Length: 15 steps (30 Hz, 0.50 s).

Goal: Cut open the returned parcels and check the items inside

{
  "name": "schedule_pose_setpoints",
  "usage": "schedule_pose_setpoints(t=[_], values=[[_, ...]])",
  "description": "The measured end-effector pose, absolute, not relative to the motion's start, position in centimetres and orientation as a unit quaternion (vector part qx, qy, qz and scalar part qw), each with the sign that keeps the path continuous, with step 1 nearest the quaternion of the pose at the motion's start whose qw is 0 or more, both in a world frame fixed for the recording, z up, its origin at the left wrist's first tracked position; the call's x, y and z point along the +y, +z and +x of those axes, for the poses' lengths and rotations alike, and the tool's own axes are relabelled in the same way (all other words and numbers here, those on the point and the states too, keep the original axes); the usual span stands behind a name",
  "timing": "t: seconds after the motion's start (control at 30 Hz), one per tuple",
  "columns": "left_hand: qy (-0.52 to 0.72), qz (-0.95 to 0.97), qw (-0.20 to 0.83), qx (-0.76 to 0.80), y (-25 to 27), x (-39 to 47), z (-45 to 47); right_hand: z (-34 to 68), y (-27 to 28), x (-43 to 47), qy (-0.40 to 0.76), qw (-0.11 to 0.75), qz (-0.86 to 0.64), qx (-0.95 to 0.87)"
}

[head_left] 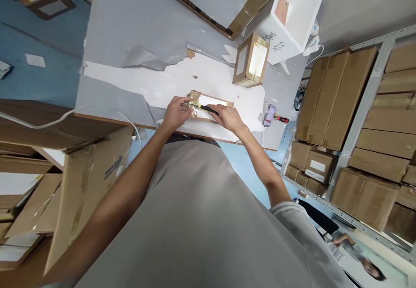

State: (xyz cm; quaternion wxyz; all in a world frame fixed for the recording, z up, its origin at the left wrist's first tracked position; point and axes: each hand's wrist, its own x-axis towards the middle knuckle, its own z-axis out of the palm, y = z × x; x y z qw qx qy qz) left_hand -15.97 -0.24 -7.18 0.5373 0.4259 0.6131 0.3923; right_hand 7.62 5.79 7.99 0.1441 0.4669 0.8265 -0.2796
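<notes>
A small cardboard box [212,100] with a white label and shiny clear tape lies near the table's front edge. My left hand [177,113] is at the box's left end, its fingers bent around the taped corner. In my closed right hand [229,116] is a yellow-and-black utility knife [208,108]. The knife lies across the top of the box, its tip pointing left toward the fingers of my left hand. Whether the blade touches the tape is too small to tell. Behind and to the right stands a second taped cardboard box [241,62], upright.
A white foam bin [276,36] and a large cardboard carton [208,1] stand at the back of the table [120,23]. A red-and-black handled tool [282,119] lies at right. Shelves of cartons [334,97] line the right; an open carton [87,184] is at left.
</notes>
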Motion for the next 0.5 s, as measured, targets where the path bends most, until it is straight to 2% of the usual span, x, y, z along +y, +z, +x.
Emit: schedule_pose_setpoints(t=[0.27, 0.5], values=[[0.399, 0.431, 0.547, 0.597, -7.7, 0.1, -15.8, 4.7, 11.0, 6.6, -0.209, 0.285, 0.445, 0.823], [0.394, 0.439, 0.537, 0.603, -7.8, 0.3, -15.8, 2.5, 12.4, 7.0, -0.18, 0.339, 0.439, 0.812]])
